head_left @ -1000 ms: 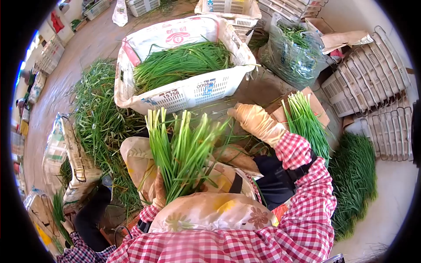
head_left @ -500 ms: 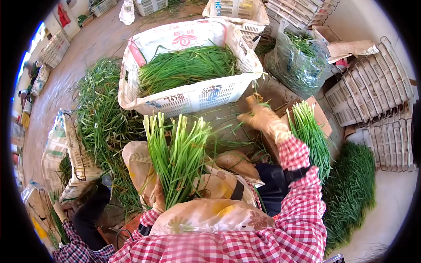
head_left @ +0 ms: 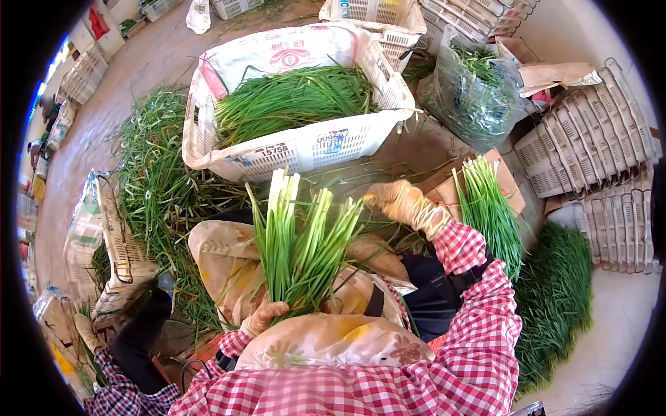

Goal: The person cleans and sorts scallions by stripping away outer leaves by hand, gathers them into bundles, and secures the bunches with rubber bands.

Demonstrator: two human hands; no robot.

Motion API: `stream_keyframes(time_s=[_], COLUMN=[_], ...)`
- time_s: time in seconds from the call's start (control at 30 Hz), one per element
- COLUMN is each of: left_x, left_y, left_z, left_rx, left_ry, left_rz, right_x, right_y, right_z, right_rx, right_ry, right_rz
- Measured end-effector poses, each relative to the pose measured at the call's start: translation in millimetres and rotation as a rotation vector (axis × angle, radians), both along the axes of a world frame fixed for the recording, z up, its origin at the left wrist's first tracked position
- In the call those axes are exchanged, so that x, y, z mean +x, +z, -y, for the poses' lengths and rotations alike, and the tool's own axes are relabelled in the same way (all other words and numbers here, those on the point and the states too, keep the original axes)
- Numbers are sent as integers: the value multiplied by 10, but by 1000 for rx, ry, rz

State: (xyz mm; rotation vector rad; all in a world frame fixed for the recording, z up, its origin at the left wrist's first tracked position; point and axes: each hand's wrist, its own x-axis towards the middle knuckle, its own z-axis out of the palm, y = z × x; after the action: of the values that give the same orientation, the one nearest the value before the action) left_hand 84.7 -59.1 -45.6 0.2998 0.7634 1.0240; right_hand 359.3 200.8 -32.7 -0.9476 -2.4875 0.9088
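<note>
Gloved, my left hand (head_left: 263,316) is closed round the lower part of a bunch of green stalks (head_left: 298,243), whose pale ends point up and away from me over my lap. My right hand (head_left: 406,206), in a tan glove, is beside the pale ends at the bunch's right. Its fingertips are pinched near one stalk tip; whether they grip it is too small to tell. A tied green bundle (head_left: 489,215) lies on a piece of cardboard (head_left: 510,182) to the right of my right hand.
A white crate (head_left: 305,154) with green stalks stands ahead. Loose leaves (head_left: 156,173) are heaped at left, by another crate (head_left: 125,236). At right are a plastic bag (head_left: 472,97), stacked crates (head_left: 583,139) and a green pile (head_left: 555,305). A co-worker's sleeve (head_left: 121,374) shows lower left.
My right hand swung out to the right, then came back to the bunch's pale ends. The bunch has shifted slightly right, and my left thumb now lies across its lower part.
</note>
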Motion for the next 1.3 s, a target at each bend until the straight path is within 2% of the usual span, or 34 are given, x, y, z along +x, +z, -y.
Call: stream_keyframes(time_s=[0.03,0.07,0.1,0.13,0.2,0.27,0.33,0.4,0.47,0.5,0.53,0.6,0.63,0.67,0.77,0.8,0.83,0.87,0.9,0.93,1.0,1.07,1.13,1.2,1.27,1.3], left_x=[12,23,26,35,15,-20,-62,-131,25,78,72,51,4,2,-17,-100,-87,-92,-105,-122,-154,-191,-132,-99,-181,-140], left_y=[34,66,91,120,137,114,64,-8,267,362,355,302,163,149,187,-64,31,120,96,45,-61,-121,35,185,106,201], left_z=[-22,-33,-44,-43,-57,-70,-56,-45,-168,-208,-201,-178,-125,-118,-133,-16,-17,-24,-9,6,39,31,-35,-90,-62,-96], left_rx=[20,38,54,71,101,122,138,96,39,10,-30,-112,-175,-186,-184,-273,-254,-232,-250,-267,-261,-216,-228,-231,-196,-157], left_ry=[-30,-59,-80,-99,-127,-145,-168,-207,-155,-120,-102,-74,-75,-55,-11,82,91,103,137,168,202,196,162,126,71,70], left_rz=[-17,-33,-47,-61,-84,-102,-116,-162,-170,-173,-152,-113,-30,11,102,93,69,44,79,113,139,117,105,102,30,-18], right_x=[36,116,205,271,327,-13,-330,-673,-961,-926,-963,-1005,-986,-936,-730,-647,-541,-447,-301,-201,-85,-285,-269,-527,-667,-716], right_y=[68,45,51,217,-22,364,744,910,926,744,596,644,699,852,1223,1260,1361,1566,1497,1448,1101,916,409,698,462,407], right_z=[-80,-232,-392,-609,-683,-461,-106,184,310,392,439,577,620,642,482,322,281,230,79,25,-168,-38,298,529,636,631], right_rx=[-10,33,132,221,291,58,-187,34,96,390,510,576,353,-88,-868,-976,-814,-708,-621,-489,367,248,-220,79,449,305], right_ry=[-88,-157,-360,-326,-587,-284,36,270,293,269,251,386,403,319,135,140,-63,-257,-242,-346,-671,-579,-257,-46,3,78], right_rz=[48,-38,60,654,692,119,179,355,646,279,226,288,157,6,-618,-816,-925,-918,-1094,-1148,-171,830,-262,-28,69,287])
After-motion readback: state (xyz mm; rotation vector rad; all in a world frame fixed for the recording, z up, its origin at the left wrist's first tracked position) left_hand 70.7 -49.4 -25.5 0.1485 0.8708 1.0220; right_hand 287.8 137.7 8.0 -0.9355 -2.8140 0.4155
